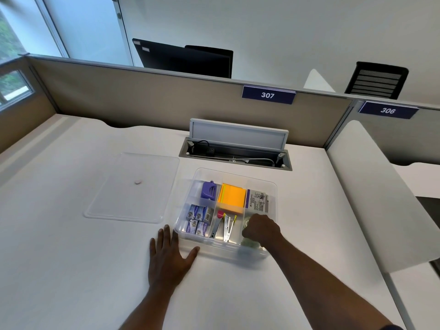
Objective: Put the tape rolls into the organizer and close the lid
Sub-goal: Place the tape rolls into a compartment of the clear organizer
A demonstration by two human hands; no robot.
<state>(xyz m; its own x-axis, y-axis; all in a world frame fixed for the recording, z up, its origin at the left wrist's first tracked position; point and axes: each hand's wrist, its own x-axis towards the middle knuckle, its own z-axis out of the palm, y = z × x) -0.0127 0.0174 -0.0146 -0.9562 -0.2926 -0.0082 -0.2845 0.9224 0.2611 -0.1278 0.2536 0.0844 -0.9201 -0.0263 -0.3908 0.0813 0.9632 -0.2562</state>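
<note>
A clear plastic organizer [273, 186] with several compartments stands on the white desk. My right hand [260, 228] is inside its front right compartment, fingers closed on a clear tape roll [246, 221]. Another pale tape roll [250, 244] lies just below that hand in the same compartment. My left hand [167, 254] rests flat on the desk, fingers spread, touching the organizer's front left corner. The clear lid [133, 186] lies flat on the desk to the left of the organizer.
The organizer also holds a purple hole punch [209, 190], orange sticky notes [232, 198], staple boxes [198, 219], staple removers [223, 226] and a labelled packet [258, 201]. An open cable hatch [235, 148] sits behind it. A partition runs along the desk's back, and a white divider [371, 186] stands at right.
</note>
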